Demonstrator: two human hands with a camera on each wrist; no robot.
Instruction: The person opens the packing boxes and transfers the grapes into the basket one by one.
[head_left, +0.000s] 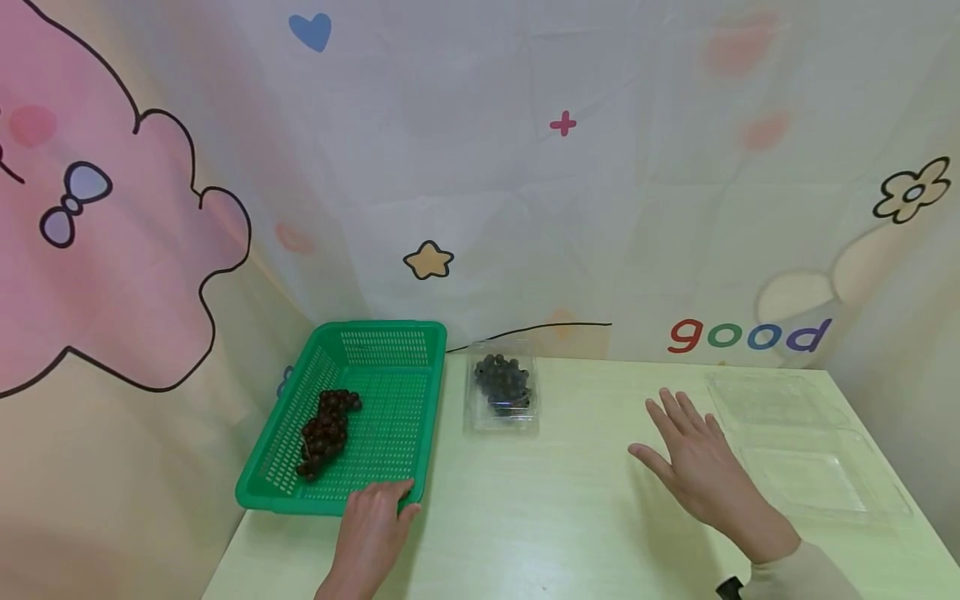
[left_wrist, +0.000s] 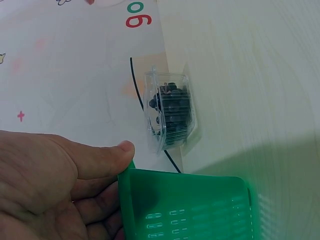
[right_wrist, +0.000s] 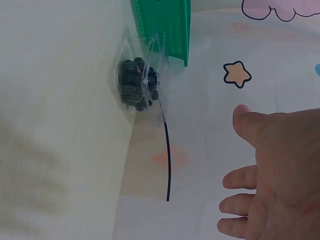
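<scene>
My left hand point(head_left: 371, 533) grips the near right corner of a green plastic basket point(head_left: 386, 425). In the left wrist view the thumb point(left_wrist: 117, 156) lies at the rim, with the other fingers curled below on the outer side. A bunch of dark red grapes point(head_left: 326, 433) lies in the left part of the basket. Over the right side of the table, my right hand point(head_left: 697, 462) is spread with straight fingers and holds nothing. Between the hands, farther back, stands a clear plastic box point(head_left: 502, 423) with dark grapes point(head_left: 501, 382) inside.
An open clear plastic container point(head_left: 810, 475), base and lid side by side, lies along the table's right edge beyond the right hand. A printed curtain point(head_left: 480, 183) hangs right behind the pale table point(head_left: 555, 517) and along its sides.
</scene>
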